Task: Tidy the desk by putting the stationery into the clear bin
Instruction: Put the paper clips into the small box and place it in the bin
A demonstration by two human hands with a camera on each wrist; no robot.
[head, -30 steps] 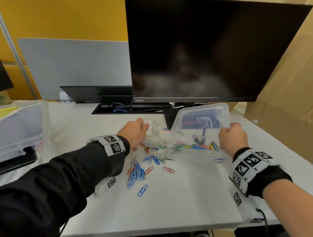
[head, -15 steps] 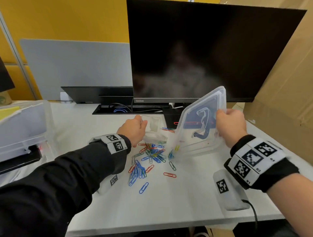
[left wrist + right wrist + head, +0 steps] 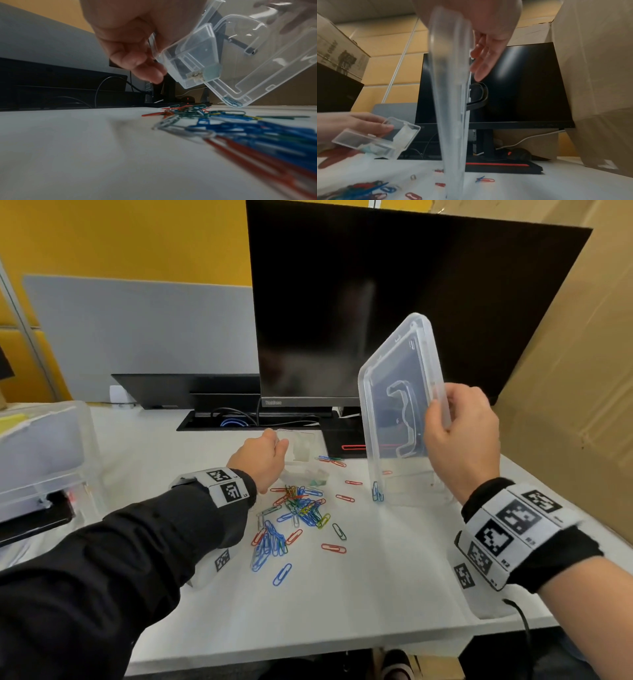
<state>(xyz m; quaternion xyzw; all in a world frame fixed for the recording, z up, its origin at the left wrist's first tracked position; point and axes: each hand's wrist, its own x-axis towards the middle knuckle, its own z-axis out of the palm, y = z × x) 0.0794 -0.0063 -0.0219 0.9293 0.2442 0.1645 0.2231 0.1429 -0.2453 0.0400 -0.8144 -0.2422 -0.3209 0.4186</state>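
- The right hand (image 3: 460, 436) grasps the clear bin (image 3: 402, 409), which stands tipped on its edge on the desk (image 3: 342, 604), with a couple of paper clips (image 3: 377, 493) in its low corner.
- The left hand (image 3: 260, 455) grips a small clear box (image 3: 192, 56), lid open, above the loose clips (image 3: 298, 515).
- Best to lay the bin flat with its opening up and keep it steady.
- Then gather the clips toward it and drop them in.
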